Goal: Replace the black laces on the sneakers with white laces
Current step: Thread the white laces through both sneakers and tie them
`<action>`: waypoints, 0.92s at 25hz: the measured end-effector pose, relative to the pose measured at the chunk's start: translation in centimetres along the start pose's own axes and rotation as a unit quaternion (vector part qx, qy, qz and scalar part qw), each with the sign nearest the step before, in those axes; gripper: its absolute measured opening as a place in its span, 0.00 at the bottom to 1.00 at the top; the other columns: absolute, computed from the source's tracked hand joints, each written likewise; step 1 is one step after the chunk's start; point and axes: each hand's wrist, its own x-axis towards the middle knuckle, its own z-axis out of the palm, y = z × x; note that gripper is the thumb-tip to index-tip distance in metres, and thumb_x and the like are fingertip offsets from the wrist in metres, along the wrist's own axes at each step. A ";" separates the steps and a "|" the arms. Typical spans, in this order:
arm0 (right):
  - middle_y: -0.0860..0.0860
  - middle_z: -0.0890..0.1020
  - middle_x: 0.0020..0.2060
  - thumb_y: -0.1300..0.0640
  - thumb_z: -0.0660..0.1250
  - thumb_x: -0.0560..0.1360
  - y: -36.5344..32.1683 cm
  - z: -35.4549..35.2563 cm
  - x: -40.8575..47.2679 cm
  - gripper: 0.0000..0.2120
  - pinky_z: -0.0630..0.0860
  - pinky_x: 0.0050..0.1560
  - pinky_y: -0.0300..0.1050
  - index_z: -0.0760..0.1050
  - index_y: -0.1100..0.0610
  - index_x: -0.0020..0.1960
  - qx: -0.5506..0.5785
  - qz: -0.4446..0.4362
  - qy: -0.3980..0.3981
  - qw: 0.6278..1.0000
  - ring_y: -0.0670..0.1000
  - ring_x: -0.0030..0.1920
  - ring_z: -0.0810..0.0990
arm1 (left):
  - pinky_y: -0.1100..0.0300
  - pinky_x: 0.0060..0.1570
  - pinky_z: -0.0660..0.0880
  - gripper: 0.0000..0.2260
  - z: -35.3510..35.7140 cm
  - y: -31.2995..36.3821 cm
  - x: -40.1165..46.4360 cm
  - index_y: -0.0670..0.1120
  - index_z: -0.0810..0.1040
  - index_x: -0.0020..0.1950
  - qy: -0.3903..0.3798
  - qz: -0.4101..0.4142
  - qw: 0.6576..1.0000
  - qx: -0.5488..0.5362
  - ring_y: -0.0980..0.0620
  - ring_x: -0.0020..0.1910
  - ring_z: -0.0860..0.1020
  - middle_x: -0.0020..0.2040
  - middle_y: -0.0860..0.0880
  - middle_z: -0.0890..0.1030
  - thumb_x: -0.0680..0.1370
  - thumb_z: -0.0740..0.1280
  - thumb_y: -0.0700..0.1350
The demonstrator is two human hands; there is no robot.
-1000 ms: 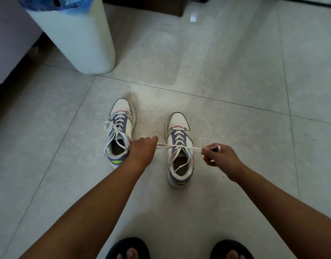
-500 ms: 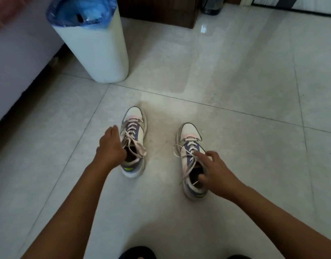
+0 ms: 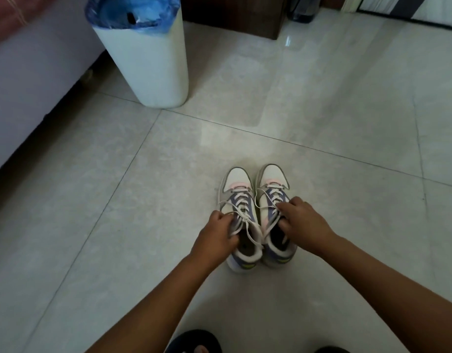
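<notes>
The left hand (image 3: pixel 217 235) grips the collar and tongue edge of the left sneaker (image 3: pixel 241 220), fingers curled over its outer side with a white lace (image 3: pixel 245 217) running under them. The right hand (image 3: pixel 302 222) curls its fingers into the top of the right sneaker (image 3: pixel 273 200), pinching the tongue and lace ends near the opening. Both sneakers stand upright on the floor (image 3: pixel 321 123), side by side and touching along their inner edges, toes pointing away from the person. Each is white with purple side panels, a pink band across the toe and a yellow-green mark at the heel, and each is threaded with white laces whose loose ends trail over the openings. The pair sits on pale glossy tiles, just past a dark grout line. Well apart, up and to the left, stands a white bin (image 3: pixel 145 59) lined with a blue bag. A pale sofa edge (image 3: pixel 28 80) runs along the left side. Dark slippers (image 3: pixel 194 341) on the person's feet show at the bottom edge.
</notes>
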 end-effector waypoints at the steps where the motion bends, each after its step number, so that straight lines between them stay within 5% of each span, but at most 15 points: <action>1: 0.57 0.75 0.56 0.56 0.60 0.76 -0.4 -0.7 0.1 0.16 0.73 0.51 0.48 0.74 0.56 0.62 0.021 0.014 0.022 0.999 0.58 0.56 0.73 | 0.59 0.57 0.72 0.22 -0.6 0.2 0.2 0.46 0.70 0.69 -0.018 -0.007 1.000 -0.008 0.48 0.57 0.75 0.63 0.47 0.70 0.75 0.67 0.43; 4: 0.56 0.79 0.50 0.58 0.62 0.76 -2.5 -2.0 1.3 0.11 0.73 0.49 0.48 0.78 0.59 0.55 0.082 -0.039 0.116 0.989 0.56 0.52 0.76 | 0.57 0.53 0.75 0.16 -3.3 0.8 2.0 0.45 0.75 0.64 -0.014 -0.039 0.991 -0.128 0.51 0.52 0.76 0.58 0.48 0.77 0.76 0.66 0.43; 8: 0.56 0.81 0.50 0.53 0.60 0.78 -6.1 -1.5 4.8 0.12 0.72 0.47 0.47 0.77 0.58 0.53 0.006 -0.014 -0.014 1.000 0.57 0.53 0.77 | 0.59 0.44 0.72 0.08 -3.3 1.8 5.2 0.43 0.77 0.52 0.097 -0.051 0.993 -0.045 0.50 0.47 0.77 0.51 0.46 0.80 0.77 0.66 0.46; 13: 0.56 0.79 0.54 0.55 0.60 0.78 -7.0 -0.8 7.5 0.12 0.69 0.45 0.45 0.74 0.60 0.56 -0.065 0.053 -0.122 0.989 0.56 0.55 0.78 | 0.57 0.42 0.68 0.12 -2.5 2.8 7.3 0.42 0.73 0.57 0.039 -0.032 0.987 0.153 0.44 0.52 0.77 0.55 0.43 0.78 0.79 0.61 0.48; 18: 0.58 0.78 0.58 0.62 0.63 0.76 -7.5 -0.2 8.9 0.14 0.73 0.55 0.47 0.74 0.62 0.60 -0.074 0.055 -0.177 0.980 0.57 0.58 0.78 | 0.56 0.52 0.72 0.19 -2.4 4.0 8.7 0.47 0.67 0.70 -0.081 -0.020 0.923 0.375 0.47 0.59 0.76 0.63 0.48 0.76 0.79 0.61 0.45; 23: 0.60 0.78 0.57 0.64 0.58 0.77 -6.6 -0.4 8.2 0.11 0.71 0.54 0.46 0.74 0.64 0.57 0.010 -0.011 -0.142 0.990 0.59 0.57 0.76 | 0.56 0.54 0.72 0.17 -2.0 4.0 9.3 0.44 0.68 0.68 -0.098 -0.003 0.938 0.334 0.45 0.59 0.76 0.63 0.46 0.76 0.79 0.61 0.41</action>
